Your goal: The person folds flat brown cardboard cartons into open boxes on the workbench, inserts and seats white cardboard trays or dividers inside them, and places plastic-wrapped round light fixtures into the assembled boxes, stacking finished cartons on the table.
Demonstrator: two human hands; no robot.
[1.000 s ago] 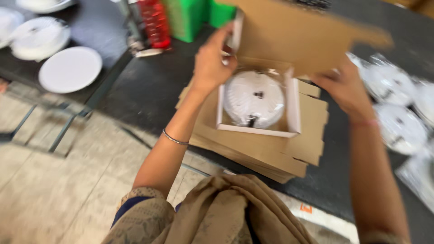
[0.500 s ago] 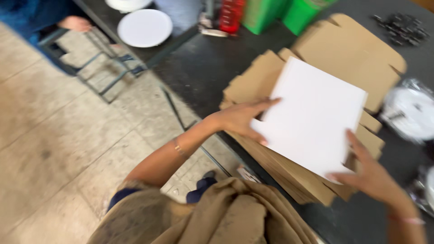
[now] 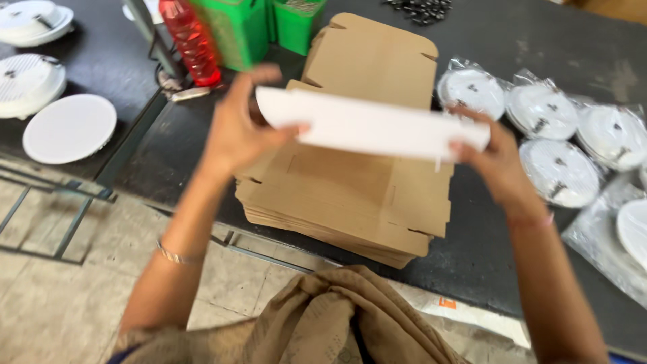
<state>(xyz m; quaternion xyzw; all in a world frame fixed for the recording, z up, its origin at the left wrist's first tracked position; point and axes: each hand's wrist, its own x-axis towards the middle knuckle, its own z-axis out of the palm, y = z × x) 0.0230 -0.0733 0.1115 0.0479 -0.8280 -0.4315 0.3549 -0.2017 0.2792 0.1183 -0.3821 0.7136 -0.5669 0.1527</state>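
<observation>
Above the middle of the dark table, a closed white box is held flat and slightly tilted, its long edge facing the camera. Left hand grips the box's left end, thumb on the near face, fingers wrapped behind it. Right hand grips the right end, thumb on top, fingers curled below. A thin bangle sits on the left wrist.

Directly beneath the box lies a stack of flat brown cardboard blanks, reaching to the table's near edge; whether the box touches the stack cannot be told. A second pile of cardboard blanks lies behind it, toward the far edge.

Right side of the table: several round white lamps in clear plastic bags, lying close together, some overlapping. Far edge: a small heap of dark metal clips.

Far left corner area: two green bins side by side, a red plastic bottle just left of them.

Left of that, on a separate dark surface: a round white disc lying flat, and unbagged white lamps behind it.

Bottom centre: tan cloth of the person's clothing, over a tiled floor.
</observation>
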